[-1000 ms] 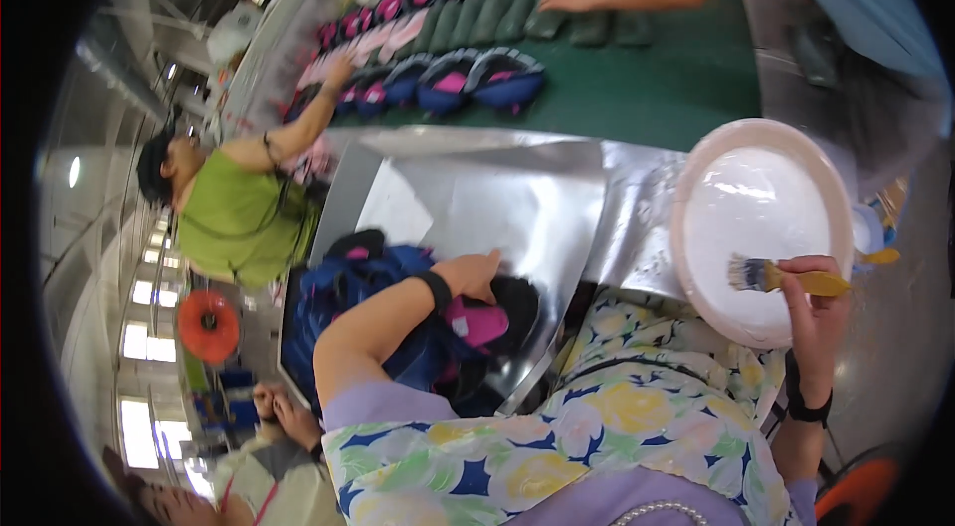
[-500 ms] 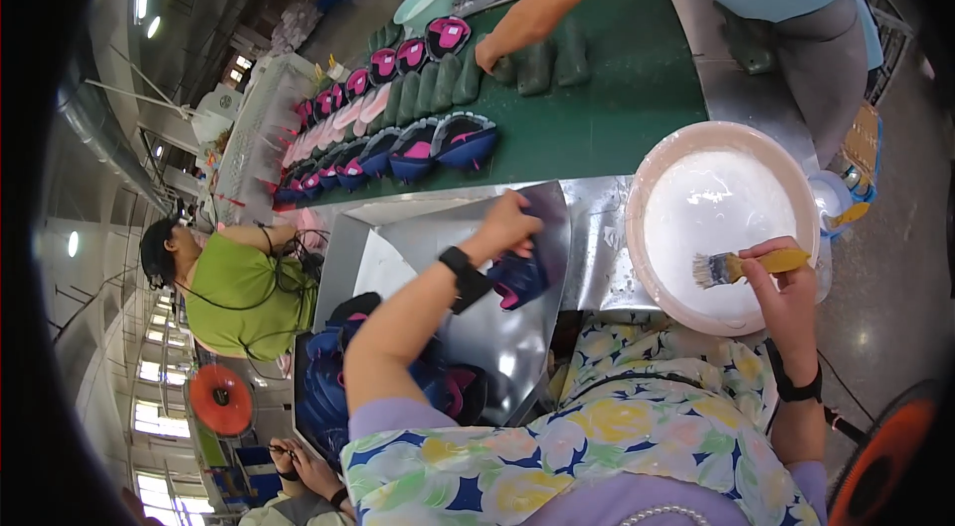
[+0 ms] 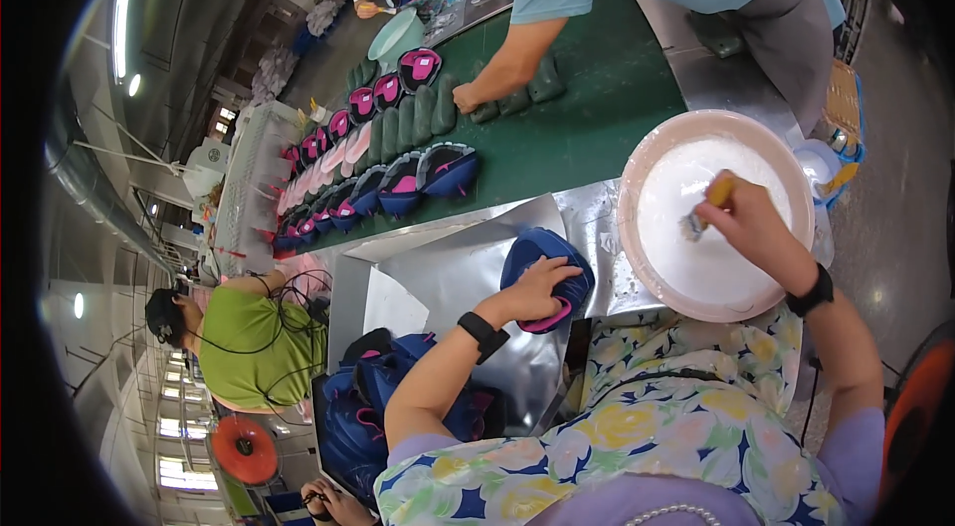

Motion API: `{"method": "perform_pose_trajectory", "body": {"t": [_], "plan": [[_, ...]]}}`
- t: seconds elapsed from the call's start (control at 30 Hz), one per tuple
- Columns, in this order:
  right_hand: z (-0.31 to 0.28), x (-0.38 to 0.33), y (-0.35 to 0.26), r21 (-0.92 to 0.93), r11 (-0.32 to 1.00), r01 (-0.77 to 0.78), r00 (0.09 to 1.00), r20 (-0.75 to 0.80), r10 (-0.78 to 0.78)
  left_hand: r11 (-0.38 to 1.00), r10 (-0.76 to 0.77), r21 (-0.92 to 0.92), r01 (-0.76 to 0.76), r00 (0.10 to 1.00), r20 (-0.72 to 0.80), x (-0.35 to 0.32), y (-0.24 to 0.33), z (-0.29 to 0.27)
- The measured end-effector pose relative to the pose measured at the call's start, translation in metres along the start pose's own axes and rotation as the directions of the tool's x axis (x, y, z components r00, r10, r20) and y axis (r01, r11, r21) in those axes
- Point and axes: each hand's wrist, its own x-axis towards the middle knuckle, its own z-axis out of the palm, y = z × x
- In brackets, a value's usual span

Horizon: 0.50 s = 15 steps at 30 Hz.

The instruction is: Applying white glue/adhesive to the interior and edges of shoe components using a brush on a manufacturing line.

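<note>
My left hand (image 3: 537,291) grips a blue shoe upper (image 3: 542,249) with a pink inner edge, held over the right end of a metal tray (image 3: 497,357). Several more blue uppers (image 3: 388,382) lie heaped in the tray's left part. Closed around the yellow handle of a paintbrush (image 3: 720,191) is my right hand (image 3: 758,227). The bristles point down at the white liquid (image 3: 686,272) in a round pink basin (image 3: 637,257); whether they touch it is hard to tell.
Beyond the tray, a green conveyor belt (image 3: 597,108) carries rows of blue uppers (image 3: 398,190), pink pieces (image 3: 328,168) and dark green moulds (image 3: 422,113). A co-worker's arm (image 3: 507,78) reaches across it. An orange fan (image 3: 920,407) stands at lower right, and other people work nearby.
The upper has turned and shows more of its blue outside under my left hand. My right hand has carried the brush up and left, tilting its bristles downward. The co-worker's hand shifted slightly left.
</note>
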Motion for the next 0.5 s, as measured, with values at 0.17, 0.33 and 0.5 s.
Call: {"method": "perform_pose_trajectory", "body": {"t": [0.17, 0.33, 0.5], "plan": [[0.023, 0.001, -0.016, -0.188, 0.981, 0.053, 0.910, 0.414, 0.030, 0.960, 0.007, 0.279, 0.038, 0.987, -0.158, -0.009, -0.006, 0.008], [-0.009, -0.007, 0.012, -0.391, 0.910, 0.136, 0.942, 0.335, 0.003, 0.991, 0.102, -0.016, -0.135, 0.819, -0.565, -0.026, -0.019, -0.092], [-0.064, 0.015, 0.002, -0.184, 0.977, 0.111, 0.994, 0.044, -0.104, 0.772, 0.130, -0.471, -0.428, 0.830, -0.542, -0.003, -0.050, -0.104]]}}
